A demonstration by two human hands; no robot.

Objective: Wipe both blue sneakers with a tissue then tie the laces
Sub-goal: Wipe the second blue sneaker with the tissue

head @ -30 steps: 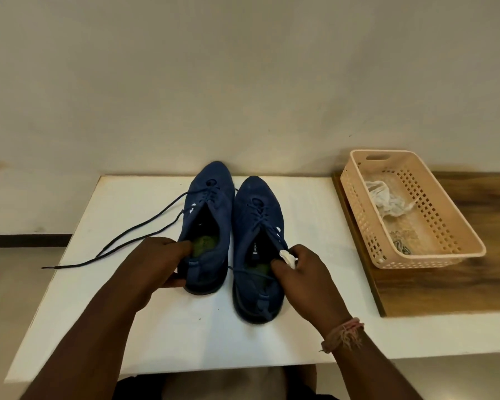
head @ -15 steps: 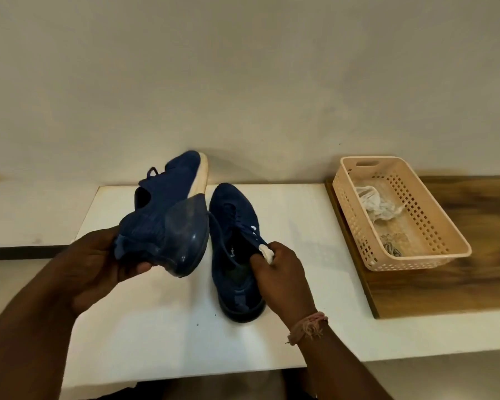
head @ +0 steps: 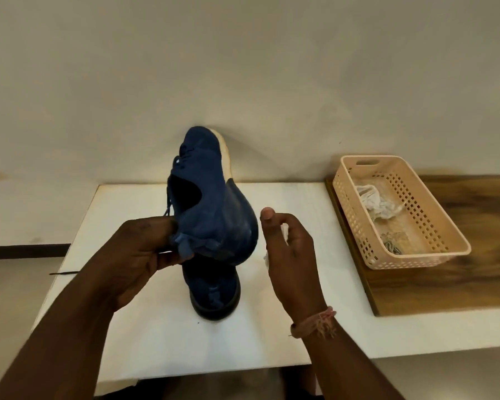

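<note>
Suede-like blue sneaker (head: 214, 215), pale-soled, tilts on its side, heel pinched by left hand (head: 145, 249); right hand (head: 289, 249) curls around tissue (head: 284, 230), beside it.

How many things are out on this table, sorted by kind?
Blue sneakers: 2, one held up by the left hand, one on the white table
Tissues: 2, one in the right hand, one crumpled in the basket
Baskets: 1, peach plastic
Wooden boards: 1, under the basket
Total: 6
</note>
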